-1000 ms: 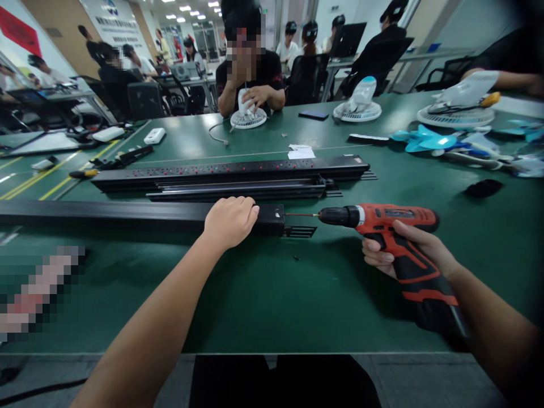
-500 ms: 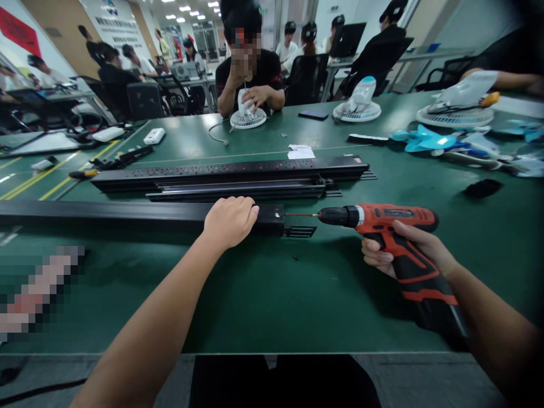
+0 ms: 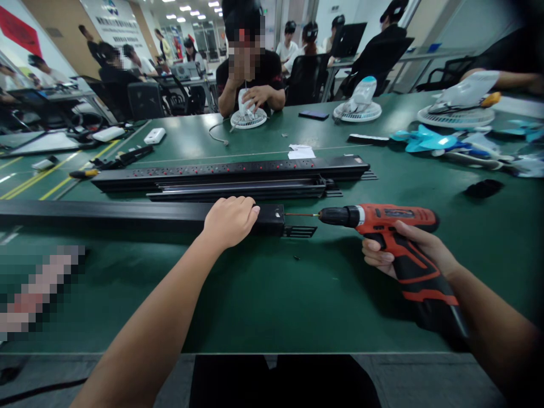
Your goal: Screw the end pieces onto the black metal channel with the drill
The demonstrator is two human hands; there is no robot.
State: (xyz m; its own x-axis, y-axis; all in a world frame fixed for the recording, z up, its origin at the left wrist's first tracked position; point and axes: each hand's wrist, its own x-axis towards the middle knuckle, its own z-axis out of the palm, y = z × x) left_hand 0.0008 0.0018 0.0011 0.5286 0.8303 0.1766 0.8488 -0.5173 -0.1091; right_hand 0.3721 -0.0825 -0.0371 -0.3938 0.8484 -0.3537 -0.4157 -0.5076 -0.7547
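My left hand [image 3: 232, 221] is wrapped over a long black bar-shaped housing [image 3: 178, 214] near its right end. My right hand [image 3: 408, 249] grips a red and black cordless drill [image 3: 393, 220] by its handle, index finger near the trigger. From the chuck a long thin bit [image 3: 301, 215] runs left to the end face of the housing; its tip meets that end, and the screw there is too small to make out. A slotted black bracket [image 3: 300, 231] sticks out below the bit. One small dark piece [image 3: 296, 258] lies on the green table [image 3: 272, 306] nearby.
Behind the housing lie a narrow black rail [image 3: 238, 188] and a black power strip [image 3: 229, 168] with red dots. White fan parts [image 3: 357, 107] and blue fan blades [image 3: 429, 139] lie at the back right. Across the table a person [image 3: 250, 85] handles a white fan part.
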